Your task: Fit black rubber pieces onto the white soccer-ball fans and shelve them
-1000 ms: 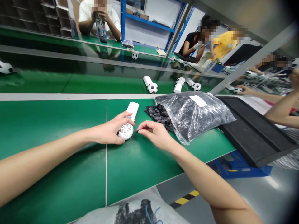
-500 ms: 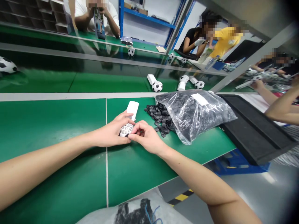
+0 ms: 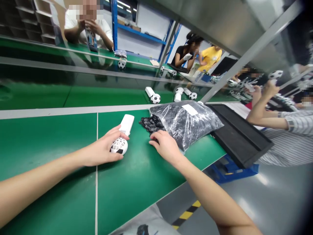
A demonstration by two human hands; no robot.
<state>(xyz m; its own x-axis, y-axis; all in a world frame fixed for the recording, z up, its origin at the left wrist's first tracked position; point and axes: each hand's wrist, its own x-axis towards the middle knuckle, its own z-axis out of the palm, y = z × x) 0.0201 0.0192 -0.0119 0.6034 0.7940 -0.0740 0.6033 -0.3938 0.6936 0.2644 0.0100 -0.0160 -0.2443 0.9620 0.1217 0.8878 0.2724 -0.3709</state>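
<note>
My left hand (image 3: 104, 148) is wrapped round a white ball-shaped piece (image 3: 121, 147) with an open lattice and a black patch low on its side. A white rectangular handle (image 3: 127, 124) extends from beside the ball, away from me. My right hand (image 3: 166, 145) is at the near edge of a pile of small black pieces (image 3: 152, 123), its fingers curled and thumb apart; its fingertips partly cover the pile, and whether they hold a piece is hidden. The pile spills from a clear plastic bag (image 3: 193, 119) full of black pieces.
Beyond the pale rail (image 3: 73, 110) lie several white items with football heads (image 3: 155, 98). A black tray (image 3: 241, 133) stands right of the bag. A person in striped clothing (image 3: 290, 130) is at the right; other people sit across the line.
My right hand has left the ball and moved right to the black pile. More of the ball now shows in my left hand. The whole view has shifted.
</note>
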